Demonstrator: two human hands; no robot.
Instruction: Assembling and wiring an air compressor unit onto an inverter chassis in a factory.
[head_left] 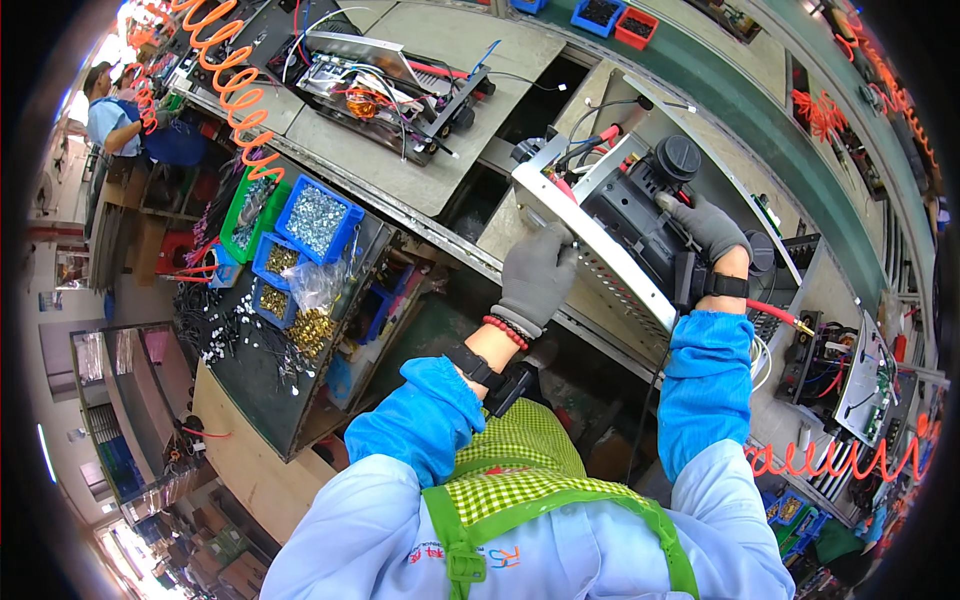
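An open metal casing [600, 262] with a pale front panel and perforated side stands in front of me on the line. Inside it sits a black motor-like unit [637, 222] with a round black cap, beside red and black cables. My left hand [538, 278], in a grey glove, is closed at the near edge of the casing's panel; part of its fingers is hidden. My right hand [712, 232], gloved alike, reaches inside over the black unit. Its fingers are bent against the unit near the round cap, their tips partly hidden.
Left of me, a side bench holds blue bins [318, 222] of screws, a green bin [250, 212] and loose brass fittings [312, 332]. Another open chassis [375, 90] lies further up the line. Orange coiled hoses [235, 90] hang nearby. A person [112, 125] stands at far left.
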